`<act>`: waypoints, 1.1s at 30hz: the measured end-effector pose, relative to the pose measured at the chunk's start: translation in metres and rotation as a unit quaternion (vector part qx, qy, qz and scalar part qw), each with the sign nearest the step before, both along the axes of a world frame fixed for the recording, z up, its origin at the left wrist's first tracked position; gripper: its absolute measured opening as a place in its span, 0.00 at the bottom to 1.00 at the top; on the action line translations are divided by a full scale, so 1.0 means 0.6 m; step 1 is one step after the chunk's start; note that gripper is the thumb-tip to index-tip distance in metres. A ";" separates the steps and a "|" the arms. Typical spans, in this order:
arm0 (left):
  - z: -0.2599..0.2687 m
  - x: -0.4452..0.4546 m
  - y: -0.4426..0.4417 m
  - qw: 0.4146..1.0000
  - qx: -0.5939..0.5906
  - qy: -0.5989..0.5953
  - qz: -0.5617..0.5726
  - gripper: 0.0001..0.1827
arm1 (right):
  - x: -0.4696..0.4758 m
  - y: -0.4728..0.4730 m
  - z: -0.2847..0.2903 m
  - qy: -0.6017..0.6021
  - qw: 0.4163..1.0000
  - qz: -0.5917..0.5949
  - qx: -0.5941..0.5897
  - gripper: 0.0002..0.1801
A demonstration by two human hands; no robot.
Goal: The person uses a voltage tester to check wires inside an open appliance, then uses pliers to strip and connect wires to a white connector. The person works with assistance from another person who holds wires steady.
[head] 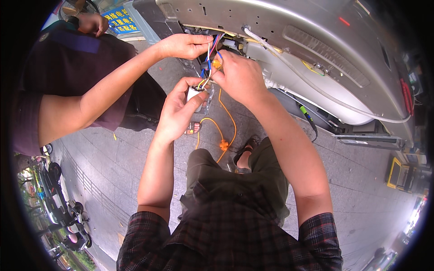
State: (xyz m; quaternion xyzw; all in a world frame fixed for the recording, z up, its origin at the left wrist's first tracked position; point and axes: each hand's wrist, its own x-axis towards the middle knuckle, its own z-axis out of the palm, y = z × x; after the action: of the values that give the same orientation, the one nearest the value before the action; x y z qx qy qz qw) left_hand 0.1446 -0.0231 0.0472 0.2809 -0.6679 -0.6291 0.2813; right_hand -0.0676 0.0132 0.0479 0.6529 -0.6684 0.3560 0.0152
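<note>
A white cylindrical component, perhaps a capacitor (192, 98), is held upright in my left hand (178, 108), with several thin wires at its top. Just above it, my right hand (239, 73) pinches a thin wire beside an orange connector or piece of tape (216, 64). Blue, red and white wires (214, 50) run from the opening in a grey appliance housing (278, 23) down towards the component. A co-worker's hand (188, 45) reaches in from the left and holds a white wire of this bundle between the fingertips. My right fingertips are partly hidden.
A grey cable (301, 79) loops across the housing. A green-handled tool, perhaps a soldering iron (306, 113), leans at its lower edge. An orange cord (234, 125) lies on the paving. The co-worker stands at the left; another person's hand (96, 24) shows behind. A yellow-edged stool or frame (394, 172) stands far right.
</note>
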 end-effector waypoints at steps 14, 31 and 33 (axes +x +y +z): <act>-0.007 -0.007 0.001 0.953 0.245 0.178 -0.006 0.17 | 0.007 0.005 0.002 -0.003 1.000 -0.005 0.003 0.13; -0.002 0.008 -0.013 0.994 0.087 0.067 -0.007 0.14 | 0.013 0.009 0.012 0.040 0.999 0.002 -0.006 0.14; -0.001 0.008 -0.013 0.994 0.085 0.062 -0.005 0.14 | 0.014 0.007 0.012 0.040 0.999 -0.002 -0.004 0.14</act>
State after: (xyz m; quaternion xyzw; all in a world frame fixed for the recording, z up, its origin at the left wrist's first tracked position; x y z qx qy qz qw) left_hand 0.1494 -0.0306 0.0465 0.2603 -0.5947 -0.7014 0.2942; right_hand -0.0593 0.0175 0.0554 0.6653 -0.6672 0.3318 0.0453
